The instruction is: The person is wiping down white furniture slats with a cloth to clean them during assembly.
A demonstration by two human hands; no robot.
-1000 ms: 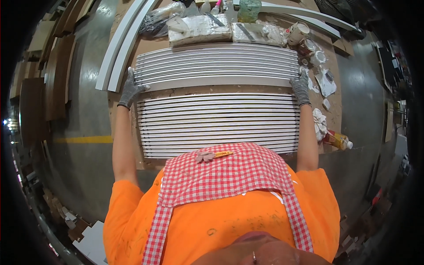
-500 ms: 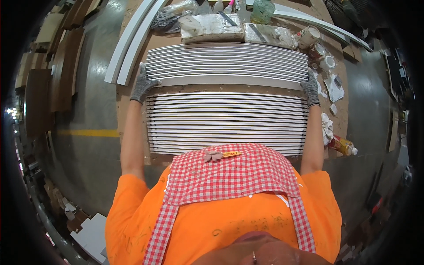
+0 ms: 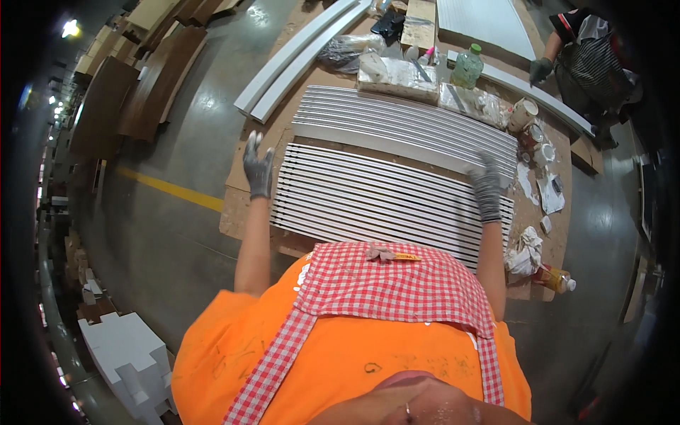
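Note:
Two stacks of narrow white slats lie side by side on the brown work table. The far stack [image 3: 404,122] has a plain pale strip along its near side. Dark gaps run between the slats of the near stack [image 3: 382,202]. My left hand [image 3: 258,168], in a grey glove, is held off the near stack's left end, open, thumb and fingers apart and holding nothing. Over the right part of the stacks is my right hand [image 3: 487,190], also gloved. Its stretched fingers are blurred, and I see nothing in them.
Wrapped blocks [image 3: 397,76], a green bottle [image 3: 467,67] and several tubs [image 3: 523,113] line the far and right sides. Long white bars [image 3: 301,60] lie far left. A crumpled cloth [image 3: 525,251] and yellow bottle [image 3: 554,278] sit right. Another person's gloved hand [image 3: 541,70] is far right.
Both hands have let go of the far stack's ends and drawn back toward me. The view has turned, so the stacks now slant, and another person has come into view at far right.

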